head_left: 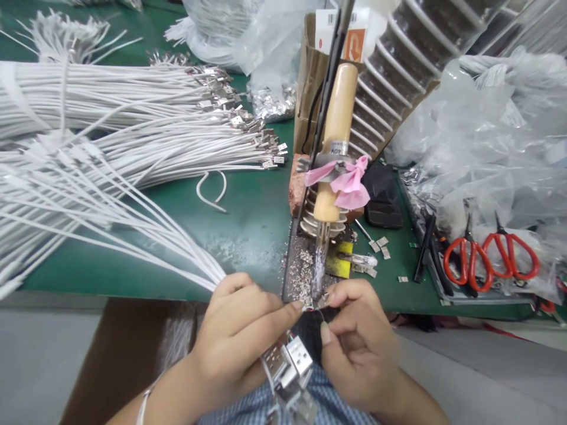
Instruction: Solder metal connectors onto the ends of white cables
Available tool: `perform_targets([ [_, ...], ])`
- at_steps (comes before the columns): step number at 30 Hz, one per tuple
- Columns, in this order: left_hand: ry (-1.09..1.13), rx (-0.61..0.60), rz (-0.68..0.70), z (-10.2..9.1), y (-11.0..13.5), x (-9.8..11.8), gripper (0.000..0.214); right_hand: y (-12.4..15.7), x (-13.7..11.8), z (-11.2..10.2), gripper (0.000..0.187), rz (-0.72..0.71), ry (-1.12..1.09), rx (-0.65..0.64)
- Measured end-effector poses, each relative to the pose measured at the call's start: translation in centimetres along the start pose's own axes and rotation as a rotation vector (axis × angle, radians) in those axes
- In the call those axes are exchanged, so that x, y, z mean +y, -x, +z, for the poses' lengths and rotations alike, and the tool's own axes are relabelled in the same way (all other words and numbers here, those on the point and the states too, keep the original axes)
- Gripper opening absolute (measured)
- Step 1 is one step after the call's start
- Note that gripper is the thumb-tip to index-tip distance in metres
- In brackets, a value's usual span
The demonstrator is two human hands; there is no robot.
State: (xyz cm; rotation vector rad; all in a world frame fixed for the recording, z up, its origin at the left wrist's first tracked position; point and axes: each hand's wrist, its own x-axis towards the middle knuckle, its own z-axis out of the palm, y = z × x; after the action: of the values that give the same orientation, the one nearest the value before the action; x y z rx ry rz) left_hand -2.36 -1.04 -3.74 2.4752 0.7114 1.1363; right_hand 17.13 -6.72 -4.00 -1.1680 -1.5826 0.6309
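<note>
My left hand (241, 330) is closed around a bunch of white cables (133, 236) that fan out to the left over the green table (248, 218). Their metal connector ends (290, 363) hang below my fingers. My right hand (354, 336) pinches a small metal connector piece (322, 301) at the tip of a soldering iron (334, 147). The iron has a wooden handle, is fixed upright on a stand and has a pink ribbon (348, 180) tied round it. Both hands meet at the table's front edge, right under the iron's tip.
Bundles of white cables with metal ends (146, 112) cover the left of the table. Two red-handled scissors (487, 257) lie at the right beside clear plastic bags (487, 141). A black phone (383, 198), a cardboard box (310, 82) and loose metal shells (376, 248) surround the iron.
</note>
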Motion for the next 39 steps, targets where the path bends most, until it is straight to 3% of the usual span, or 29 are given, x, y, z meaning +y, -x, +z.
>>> perform_targets([
  [39, -0.003, 0.047, 0.017, 0.07, 0.03, 0.32, 0.027, -0.2, -0.38, 0.31, 0.02, 0.005, 0.036, 0.023],
])
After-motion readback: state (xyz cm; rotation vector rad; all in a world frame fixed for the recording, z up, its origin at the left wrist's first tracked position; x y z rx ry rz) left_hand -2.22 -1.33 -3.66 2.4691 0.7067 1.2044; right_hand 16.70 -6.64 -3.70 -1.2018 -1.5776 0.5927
